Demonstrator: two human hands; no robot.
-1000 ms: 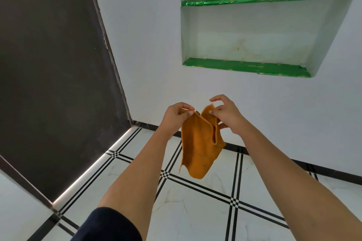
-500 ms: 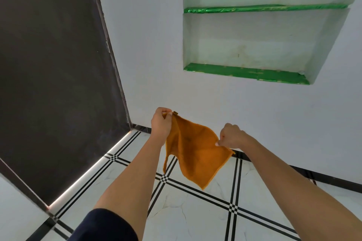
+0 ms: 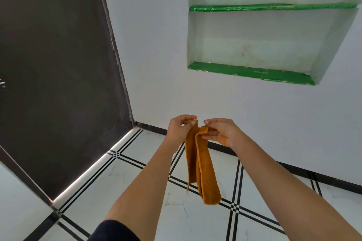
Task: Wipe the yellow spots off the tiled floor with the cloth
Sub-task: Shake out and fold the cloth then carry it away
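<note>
My hands have come back together, so the orange cloth (image 3: 199, 164) that was spread wide a moment ago now hangs folded lengthwise, readier for wiping. My left hand (image 3: 179, 130) and right hand (image 3: 220, 132) each pinch a top corner, fingers closed on fabric. The cloth hangs in the air above the tiled floor (image 3: 137, 188), long axis near vertical, free end pointing down. No yellow spots in sight yet.

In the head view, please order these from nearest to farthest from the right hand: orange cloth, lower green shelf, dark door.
1. orange cloth: pinched in the right hand.
2. lower green shelf: in the wall niche, above.
3. dark door: far left.
</note>
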